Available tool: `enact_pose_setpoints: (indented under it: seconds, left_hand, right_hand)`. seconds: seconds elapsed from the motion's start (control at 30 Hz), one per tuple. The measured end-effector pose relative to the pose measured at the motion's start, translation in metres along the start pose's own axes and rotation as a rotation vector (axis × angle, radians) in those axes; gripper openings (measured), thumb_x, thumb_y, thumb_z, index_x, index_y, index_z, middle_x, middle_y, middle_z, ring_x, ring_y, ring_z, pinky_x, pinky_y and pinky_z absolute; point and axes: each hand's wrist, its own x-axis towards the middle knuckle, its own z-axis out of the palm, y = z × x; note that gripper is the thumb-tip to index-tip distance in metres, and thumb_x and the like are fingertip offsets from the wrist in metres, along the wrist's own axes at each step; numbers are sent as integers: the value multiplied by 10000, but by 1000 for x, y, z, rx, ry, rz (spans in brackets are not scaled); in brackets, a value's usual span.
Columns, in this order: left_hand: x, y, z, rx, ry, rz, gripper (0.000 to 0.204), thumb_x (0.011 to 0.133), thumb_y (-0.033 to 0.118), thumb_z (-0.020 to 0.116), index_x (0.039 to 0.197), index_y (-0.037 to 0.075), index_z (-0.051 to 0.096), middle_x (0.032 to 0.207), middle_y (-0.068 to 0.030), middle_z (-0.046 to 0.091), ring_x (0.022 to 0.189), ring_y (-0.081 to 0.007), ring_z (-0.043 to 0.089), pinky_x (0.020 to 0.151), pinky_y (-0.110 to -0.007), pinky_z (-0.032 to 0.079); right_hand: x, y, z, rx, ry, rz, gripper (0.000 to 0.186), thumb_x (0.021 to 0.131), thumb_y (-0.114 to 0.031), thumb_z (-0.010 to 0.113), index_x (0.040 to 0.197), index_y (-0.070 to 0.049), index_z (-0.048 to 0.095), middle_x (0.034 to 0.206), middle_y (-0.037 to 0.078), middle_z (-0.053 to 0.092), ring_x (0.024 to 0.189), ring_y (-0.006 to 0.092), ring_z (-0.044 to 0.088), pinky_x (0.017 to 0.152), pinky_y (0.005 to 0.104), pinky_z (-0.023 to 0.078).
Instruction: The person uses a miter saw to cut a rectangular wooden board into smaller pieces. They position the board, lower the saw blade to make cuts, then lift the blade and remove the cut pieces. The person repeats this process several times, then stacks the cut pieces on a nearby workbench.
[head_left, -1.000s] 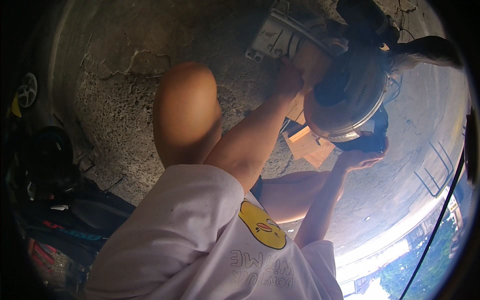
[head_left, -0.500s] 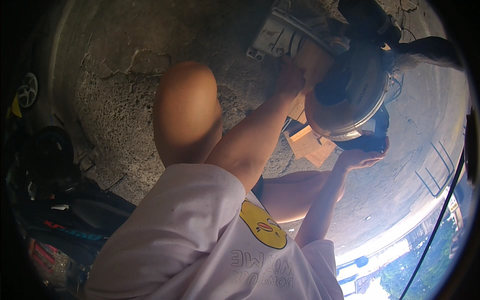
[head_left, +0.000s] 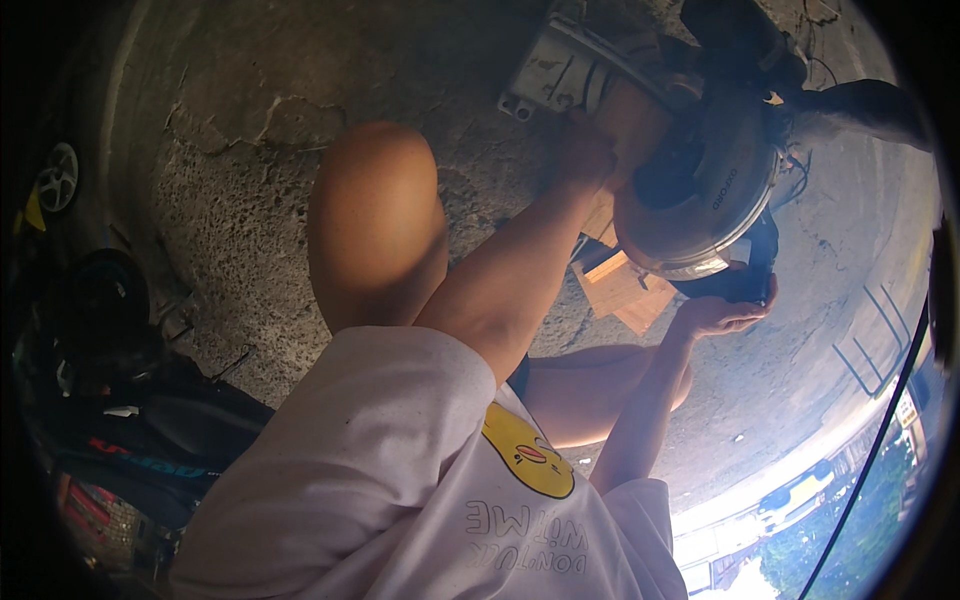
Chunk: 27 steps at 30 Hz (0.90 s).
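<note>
A mitre saw point(head_left: 690, 200) with a rounded metal guard, dark handle and metal base point(head_left: 550, 60) fills the upper right. My left hand point(head_left: 590, 150) is closed on a wooden board point(head_left: 635, 120) lying on the base beside the blade housing, partly in shadow. My right hand point(head_left: 725, 315) is curled round the saw's black handle point(head_left: 760, 255) below the guard. The blade's contact with the board is hidden by the housing. Loose wooden pieces point(head_left: 630, 295) lie on the concrete between my hands.
My bare knee point(head_left: 370, 190) is on the left, above rough concrete point(head_left: 220, 250). A black vehicle point(head_left: 120, 430) and a spoked wheel point(head_left: 60, 175) sit at the far left. A metal rack point(head_left: 865, 355) and a black cable point(head_left: 865, 460) are at the right.
The saw, board and both hands appear very slightly shifted right in the picture. Both hands keep the same grips.
</note>
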Motion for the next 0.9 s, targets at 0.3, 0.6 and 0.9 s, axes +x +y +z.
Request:
enact_pose_setpoints:
  seconds: [0.3, 0.6, 0.9]
  left_hand:
    - [-8, 12, -11, 249, 50, 14, 703, 810, 258, 720, 1268, -113, 338, 1204, -281, 539, 1126, -381, 576, 936, -429, 468]
    - [10, -14, 6, 381, 224, 146, 606, 788, 386, 690, 1174, -52, 531, 1055, -218, 637, 954, -350, 650, 812, -447, 508]
    - [23, -24, -7, 578, 118, 262, 627, 825, 480, 626, 1161, -47, 580, 1110, -252, 628, 1014, -374, 639, 860, -451, 505]
  right_hand:
    - [-13, 20, -1, -188, 91, -56, 618, 1025, -477, 108, 1189, -41, 515, 1033, 94, 556, 799, 161, 632, 594, 241, 589]
    - [-26, 35, 3, -85, 85, -41, 641, 1022, -496, 122, 1192, -22, 518, 1085, 143, 561, 837, 210, 638, 612, 283, 590]
    - [29, -17, -5, 55, -62, 71, 483, 1051, -396, 271, 1195, -18, 534, 771, 92, 617, 615, 147, 582, 544, 271, 471]
